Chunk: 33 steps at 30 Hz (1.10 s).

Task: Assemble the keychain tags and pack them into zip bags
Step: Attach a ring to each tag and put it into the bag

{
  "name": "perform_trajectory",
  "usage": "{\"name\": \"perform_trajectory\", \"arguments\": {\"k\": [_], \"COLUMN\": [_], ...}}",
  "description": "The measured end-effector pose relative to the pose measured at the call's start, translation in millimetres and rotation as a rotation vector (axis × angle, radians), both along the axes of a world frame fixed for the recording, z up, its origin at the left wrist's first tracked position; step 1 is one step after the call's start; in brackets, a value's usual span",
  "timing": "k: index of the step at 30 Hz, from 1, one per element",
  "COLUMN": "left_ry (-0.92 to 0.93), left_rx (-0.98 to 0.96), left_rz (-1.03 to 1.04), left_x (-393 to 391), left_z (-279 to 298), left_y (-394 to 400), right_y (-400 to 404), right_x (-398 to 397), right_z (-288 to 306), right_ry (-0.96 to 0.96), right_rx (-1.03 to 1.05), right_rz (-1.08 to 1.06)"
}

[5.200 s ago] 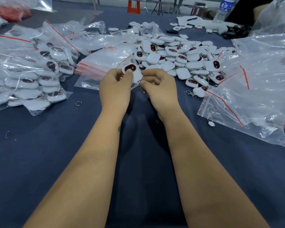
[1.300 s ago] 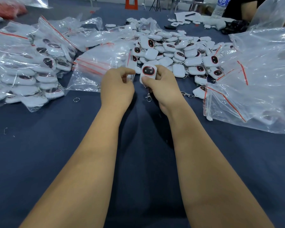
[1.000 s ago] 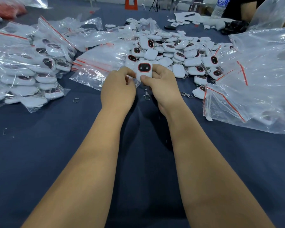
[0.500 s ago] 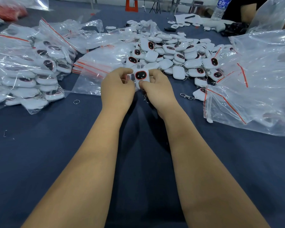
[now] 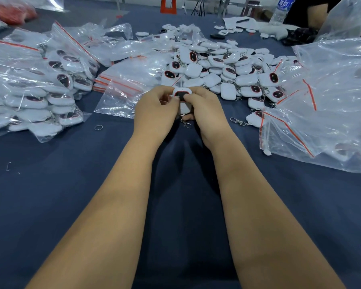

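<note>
Head view: the left hand (image 5: pixel 154 113) and right hand (image 5: pixel 206 110) meet over the blue bench (image 5: pixel 50 195), and both pinch one white tag (image 5: pixel 182 96) between them; each grip is closed on it, thumbs on its dark, red-rimmed face. A metal clasp (image 5: pixel 186 123) hangs just below the grip, under the tag. Just beyond the grip lies a heap of loose tags (image 5: pixel 223 67), some face up, some face down. Left of the grip, touching the left hand's far side, lies a flat stack of empty zip bags (image 5: pixel 121 88) with red strips; farther left are filled bags (image 5: pixel 35 84). A loose ring (image 5: pixel 98 127) lies on the bench left of the grip. Right of the grip lie big crumpled bags (image 5: pixel 331 97), and between them and the grip a second clasp (image 5: pixel 237 121).
</note>
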<state>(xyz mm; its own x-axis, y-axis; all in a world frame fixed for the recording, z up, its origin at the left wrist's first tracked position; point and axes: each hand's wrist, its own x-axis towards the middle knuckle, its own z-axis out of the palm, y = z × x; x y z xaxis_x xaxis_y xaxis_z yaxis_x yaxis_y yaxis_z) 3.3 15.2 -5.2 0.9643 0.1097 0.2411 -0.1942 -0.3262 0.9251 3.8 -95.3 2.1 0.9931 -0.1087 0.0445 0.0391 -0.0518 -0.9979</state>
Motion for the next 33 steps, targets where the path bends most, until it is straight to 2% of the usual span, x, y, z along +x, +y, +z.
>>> {"name": "perform_trajectory", "arguments": {"k": [13, 33], "left_ry": [0.024, 0.044], "left_rx": [-0.002, -0.032], "left_rz": [-0.025, -0.019], "left_x": [-1.6, -0.4], "left_z": [2.9, 1.7], "left_y": [-0.4, -0.1], "right_y": [-0.4, -0.9], "right_x": [0.1, -1.6], "right_z": [1.1, -0.6], "right_ry": [0.041, -0.038], "right_rx": [-0.168, -0.045], "right_rz": [0.001, 0.038]}}
